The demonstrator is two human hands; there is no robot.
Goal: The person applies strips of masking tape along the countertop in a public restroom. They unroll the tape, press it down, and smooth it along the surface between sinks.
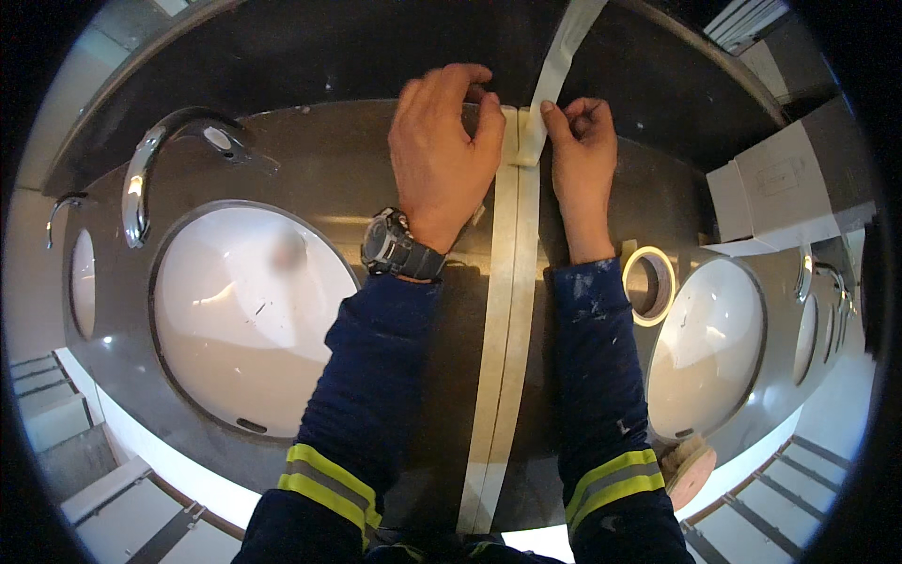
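By the dark wall (338,56) runs a masking tape strip (558,70), light, bendy, sticky and easily torn, I'd guess; best held by its edge. The right hand (584,146) pinches it there; the left hand (442,146) has loose, curled fingers, empty.

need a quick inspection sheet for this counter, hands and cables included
Surface: dark countertop with white basins either side of the hands, the left basin marked with small dark specks.
Job's things: pale tape strips run lengthwise along the counter; another tape length rises up the dark wall panel.
Clutter: tape roll beside the right sleeve; brush-like item near the front edge; white box at right.
Hands: right hand has its thumb at the rising tape, grip unclear; left hand beside it, fingers curled, thumb apart.
Cables: nothing seen.
Surroundings: curved chrome faucet at left.
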